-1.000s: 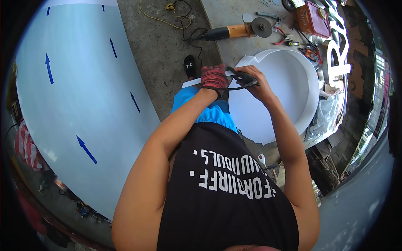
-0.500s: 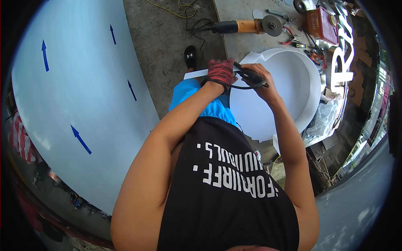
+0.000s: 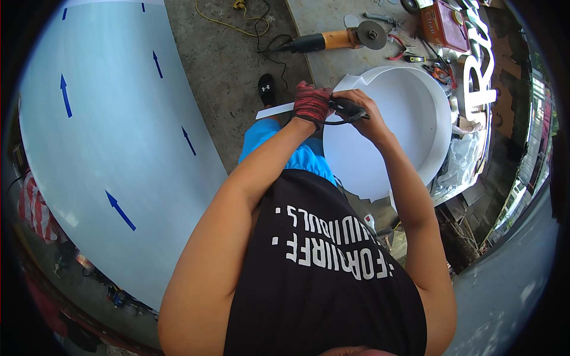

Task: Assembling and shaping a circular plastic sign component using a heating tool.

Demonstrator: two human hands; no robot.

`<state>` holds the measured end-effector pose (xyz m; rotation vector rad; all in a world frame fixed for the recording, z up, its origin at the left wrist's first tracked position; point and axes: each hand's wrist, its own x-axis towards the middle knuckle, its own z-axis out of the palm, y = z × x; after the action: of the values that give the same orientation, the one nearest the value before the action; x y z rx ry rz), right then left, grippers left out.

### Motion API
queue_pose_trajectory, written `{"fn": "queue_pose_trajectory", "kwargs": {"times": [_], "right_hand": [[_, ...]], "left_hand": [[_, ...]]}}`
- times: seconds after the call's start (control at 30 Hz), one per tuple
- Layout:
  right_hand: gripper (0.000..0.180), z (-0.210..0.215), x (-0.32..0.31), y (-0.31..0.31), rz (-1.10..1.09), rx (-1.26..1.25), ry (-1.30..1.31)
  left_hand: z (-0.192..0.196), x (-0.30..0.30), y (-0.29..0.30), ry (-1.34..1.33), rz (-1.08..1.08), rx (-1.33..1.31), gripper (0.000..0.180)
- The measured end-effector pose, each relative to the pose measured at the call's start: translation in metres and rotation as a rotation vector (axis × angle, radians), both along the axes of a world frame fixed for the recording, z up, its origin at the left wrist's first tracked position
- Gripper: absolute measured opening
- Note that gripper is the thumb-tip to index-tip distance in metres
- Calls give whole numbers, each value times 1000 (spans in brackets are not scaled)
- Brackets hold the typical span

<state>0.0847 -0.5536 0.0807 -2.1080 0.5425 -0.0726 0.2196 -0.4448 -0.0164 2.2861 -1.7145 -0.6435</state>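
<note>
My left hand [image 3: 312, 102], in a red and black glove, is closed around a flat white strip [image 3: 273, 111] whose free end sticks out to the left. Close beside it, my bare right hand [image 3: 366, 113] grips a black corded hand tool [image 3: 348, 108]; its working end is hidden between the hands. The tool's black cord loops under my left wrist. Just right of both hands lies a large round white piece [image 3: 440, 124] with a raised curved rim. Whether the strip joins that rim I cannot tell.
An orange and black angle grinder [image 3: 338, 40] lies on the worktable [image 3: 323, 68]. Beyond are red-handled pliers [image 3: 396, 47], a red tin [image 3: 444, 26] and white cut-out letters [image 3: 475, 89]. A big pale panel [image 3: 119, 148] with blue arrows stands left; a yellow cord [image 3: 222, 26] crosses the floor.
Both hands keep their grips. The right hand and black tool have moved slightly left, closer to the gloved hand. The whole view has shifted a little.
</note>
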Motion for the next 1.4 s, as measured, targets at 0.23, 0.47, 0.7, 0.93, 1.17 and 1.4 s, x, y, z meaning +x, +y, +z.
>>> {"fn": "queue_pose_trajectory", "kwargs": {"times": [0.23,0.47,0.7,0.93,1.17,1.4], "right_hand": [[48,-8,-4,1,-3,-28,-41],[85,-11,-14,10,-72,-76,5],[60,-11,-70,44,-523,-131,-30],[46,-43,-140,121,-744,-22,159],[39,-58,-169,179,-851,108,256],[35,-62,-166,183,-855,143,270]], "left_hand": [[-5,3,3,37,-1,-87,36],[2,7,-4,-18,-146,-66,38],[-16,0,-7,-191,-189,89,49],[-45,12,-4,-106,-177,153,61],[-3,8,-7,16,-135,123,62],[11,-4,-6,208,-13,31,55]]}}
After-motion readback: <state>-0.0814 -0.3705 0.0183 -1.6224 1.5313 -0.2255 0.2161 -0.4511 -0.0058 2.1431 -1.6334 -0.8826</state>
